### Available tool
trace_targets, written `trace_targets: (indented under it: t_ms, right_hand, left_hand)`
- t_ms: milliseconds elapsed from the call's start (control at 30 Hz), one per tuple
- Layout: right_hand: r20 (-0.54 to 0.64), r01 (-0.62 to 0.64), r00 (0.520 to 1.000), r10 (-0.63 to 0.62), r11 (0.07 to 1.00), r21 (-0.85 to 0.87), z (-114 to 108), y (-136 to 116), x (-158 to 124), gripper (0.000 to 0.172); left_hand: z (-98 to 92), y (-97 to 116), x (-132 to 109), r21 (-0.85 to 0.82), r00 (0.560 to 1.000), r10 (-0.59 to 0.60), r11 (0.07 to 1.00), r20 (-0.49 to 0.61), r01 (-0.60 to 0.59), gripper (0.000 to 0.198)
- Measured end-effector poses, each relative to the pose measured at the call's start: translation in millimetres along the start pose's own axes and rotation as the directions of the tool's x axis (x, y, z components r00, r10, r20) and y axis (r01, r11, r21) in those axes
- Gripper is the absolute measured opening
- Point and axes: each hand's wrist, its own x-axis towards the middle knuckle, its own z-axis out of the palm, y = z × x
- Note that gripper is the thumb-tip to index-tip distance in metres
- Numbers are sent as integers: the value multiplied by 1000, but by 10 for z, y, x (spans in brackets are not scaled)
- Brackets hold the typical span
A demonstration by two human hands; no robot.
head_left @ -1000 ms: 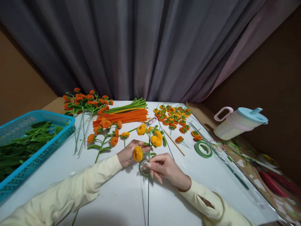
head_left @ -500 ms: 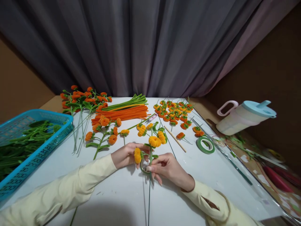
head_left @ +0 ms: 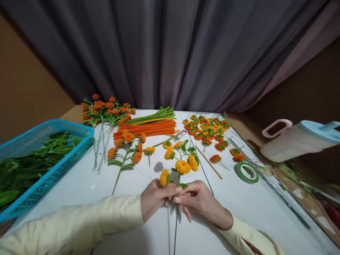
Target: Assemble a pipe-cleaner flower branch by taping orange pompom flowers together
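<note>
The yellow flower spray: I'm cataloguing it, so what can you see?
The yellow flower spray has several fuzzy, ribbed blooms, apparently pipe-cleaner, plus green leaves. Held above the white table, its thin, dark stem runs to the picture's bottom. Fingers of the left hand and right hand pinch it below the blooms.

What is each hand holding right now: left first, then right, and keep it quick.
Left hand: closed, fingertips on the yellow-flowered stem.
Right hand: closed, thumb and fingers pinching the same stem, just below the flowers.
</note>
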Motion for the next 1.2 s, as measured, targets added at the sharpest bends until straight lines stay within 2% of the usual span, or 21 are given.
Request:
trace_targets:
  t_ms: [67, 167, 333, 500, 633, 900, 1100, 1200]
  right_hand:
    - [21, -5, 1000, 5, 1000, -31, 20, 11, 11, 26]
    - [38, -11, 999, 12, 999, -49, 40, 52, 15, 23]
    - [-20, -31, 999, 30, 999, -31, 38, 117, 33, 26]
    - [-77, -15, 997, 18, 999, 42, 20, 63, 134, 25]
    - [-72, -29, 997, 34, 998, 64, 15, -8, 201, 32]
    - [-104, -28, 994, 37, 995, 92, 19, -3, 174, 30]
    - [-138, 21, 990, 1, 987, 158, 22, -15, 163, 27]
    - [-170, 32, 985, -2, 984, 176, 11, -18, 161, 25]
  left_hand:
    - [18, -25, -15, -88, 999, -17, 996, 41, 21, 29]
    - [3, -49, -52, -126, 995, 15, 992, 103, -2, 23]
    - [-72, -40, -50, -42, 999, 43, 998, 16, -43, 17]
    - [-165, 5, 62, -17, 992, 84, 996, -91, -85, 20]
    - [-230, 11, 131, -34, 989, 104, 994, -102, -108, 23]
    - [-234, -30, 121, 86, 979, 132, 989, -156, -119, 25]
    - [-174, -8, 109, 43, 986, 145, 989, -79, -142, 21]
    - [-149, 3, 102, 82, 988, 147, 986, -43, -143, 24]
